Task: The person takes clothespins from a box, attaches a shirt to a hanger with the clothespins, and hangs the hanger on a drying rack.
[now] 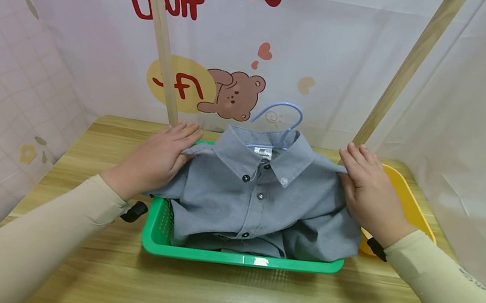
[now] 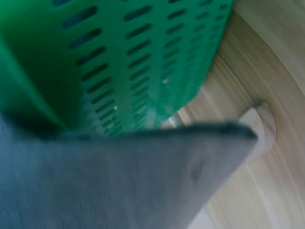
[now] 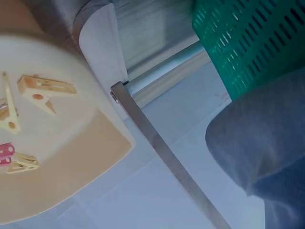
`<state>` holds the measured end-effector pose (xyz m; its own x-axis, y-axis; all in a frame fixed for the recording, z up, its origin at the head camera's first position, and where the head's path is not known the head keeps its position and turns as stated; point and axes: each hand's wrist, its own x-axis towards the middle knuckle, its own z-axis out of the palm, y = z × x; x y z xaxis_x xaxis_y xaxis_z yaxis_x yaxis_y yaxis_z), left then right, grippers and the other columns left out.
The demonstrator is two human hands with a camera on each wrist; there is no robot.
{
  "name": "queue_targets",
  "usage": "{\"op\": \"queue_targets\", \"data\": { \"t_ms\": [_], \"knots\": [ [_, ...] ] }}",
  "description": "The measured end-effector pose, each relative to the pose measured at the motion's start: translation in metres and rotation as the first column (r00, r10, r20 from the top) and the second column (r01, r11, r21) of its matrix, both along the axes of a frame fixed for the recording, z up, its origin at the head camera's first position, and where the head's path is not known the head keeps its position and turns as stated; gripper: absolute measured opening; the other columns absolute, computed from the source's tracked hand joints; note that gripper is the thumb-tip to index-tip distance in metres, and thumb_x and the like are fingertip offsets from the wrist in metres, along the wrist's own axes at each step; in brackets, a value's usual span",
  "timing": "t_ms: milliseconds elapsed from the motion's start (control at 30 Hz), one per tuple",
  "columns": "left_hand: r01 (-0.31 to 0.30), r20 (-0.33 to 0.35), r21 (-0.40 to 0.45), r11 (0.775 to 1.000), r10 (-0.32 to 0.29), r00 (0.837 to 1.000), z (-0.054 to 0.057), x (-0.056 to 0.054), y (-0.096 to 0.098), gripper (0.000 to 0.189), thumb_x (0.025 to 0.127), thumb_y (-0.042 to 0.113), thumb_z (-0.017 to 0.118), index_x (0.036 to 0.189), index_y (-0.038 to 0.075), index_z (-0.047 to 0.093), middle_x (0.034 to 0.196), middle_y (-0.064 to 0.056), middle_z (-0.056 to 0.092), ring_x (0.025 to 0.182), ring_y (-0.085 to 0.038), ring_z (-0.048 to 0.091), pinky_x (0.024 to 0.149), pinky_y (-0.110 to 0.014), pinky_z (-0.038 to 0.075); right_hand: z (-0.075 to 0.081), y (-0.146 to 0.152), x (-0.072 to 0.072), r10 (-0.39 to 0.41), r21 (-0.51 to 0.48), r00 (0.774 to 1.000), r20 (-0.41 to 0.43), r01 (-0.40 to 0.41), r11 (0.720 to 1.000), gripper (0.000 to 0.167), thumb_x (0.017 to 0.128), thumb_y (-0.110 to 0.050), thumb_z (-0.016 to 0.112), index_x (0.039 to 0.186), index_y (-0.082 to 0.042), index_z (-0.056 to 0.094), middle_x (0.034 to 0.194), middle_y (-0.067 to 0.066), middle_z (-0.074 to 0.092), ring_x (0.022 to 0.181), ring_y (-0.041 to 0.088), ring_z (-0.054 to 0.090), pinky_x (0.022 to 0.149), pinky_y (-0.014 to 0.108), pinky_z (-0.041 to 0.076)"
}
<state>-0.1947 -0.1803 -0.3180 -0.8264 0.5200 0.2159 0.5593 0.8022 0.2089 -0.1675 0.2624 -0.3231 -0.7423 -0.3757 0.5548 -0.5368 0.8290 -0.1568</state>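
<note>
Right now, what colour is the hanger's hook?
The hook is pale blue, leaning violet; the head view shows it best.

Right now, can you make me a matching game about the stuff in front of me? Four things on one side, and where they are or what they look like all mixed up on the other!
Things:
1. Shirt
2. Hanger hook
3. Basket
4. Clothes pegs

Places and looks:
A. Inside the yellow tub
B. Grey, with buttons down the front
C. Green, under the grey cloth
D. Poking up from the collar

Right pairs: 1-B, 2-D, 3-C, 4-A
</note>
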Motion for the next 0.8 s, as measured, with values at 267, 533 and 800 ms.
{"op": "queue_targets", "data": {
  "t_ms": [267,533,800],
  "knots": [
    [0.035,0.039,0.097,0.995,-0.039,0.998,-0.003,-0.001,-0.001,0.053,0.112,0.022,0.050,0.160,0.002,0.041,0.172,-0.021,0.030,0.162,-0.045,0.020,0.131,-0.061,0.017,0.001,0.008,-0.001,0.035,0.001,0.997,0.071,-0.035,0.999,0.053,0.100,-0.003,0.067,0.150,0.008,0.052,0.155,0.033,0.049,0.148,0.054,0.040,0.131,0.057,0.022],
    [0.028,0.069,0.094,0.995,-0.035,0.997,-0.001,0.001,-0.001,0.052,0.113,0.022,0.049,0.161,0.003,0.041,0.173,-0.019,0.029,0.162,-0.044,0.018,0.131,-0.062,0.016,0.005,0.021,0.002,0.068,-0.056,0.990,0.123,-0.061,0.997,0.056,0.111,-0.026,0.054,0.154,0.008,0.046,0.159,0.034,0.044,0.154,0.054,0.032,0.132,0.056,0.019],
    [0.020,0.084,0.095,0.995,-0.028,0.996,0.000,0.002,-0.002,0.052,0.113,0.022,0.048,0.162,0.004,0.040,0.173,-0.018,0.028,0.163,-0.044,0.018,0.132,-0.061,0.014,0.012,0.035,0.002,-0.001,-0.080,0.984,0.179,0.015,0.997,0.055,0.112,-0.026,0.049,0.155,0.009,0.044,0.161,0.035,0.039,0.156,0.053,0.027,0.131,0.060,0.017]
  ]
}}
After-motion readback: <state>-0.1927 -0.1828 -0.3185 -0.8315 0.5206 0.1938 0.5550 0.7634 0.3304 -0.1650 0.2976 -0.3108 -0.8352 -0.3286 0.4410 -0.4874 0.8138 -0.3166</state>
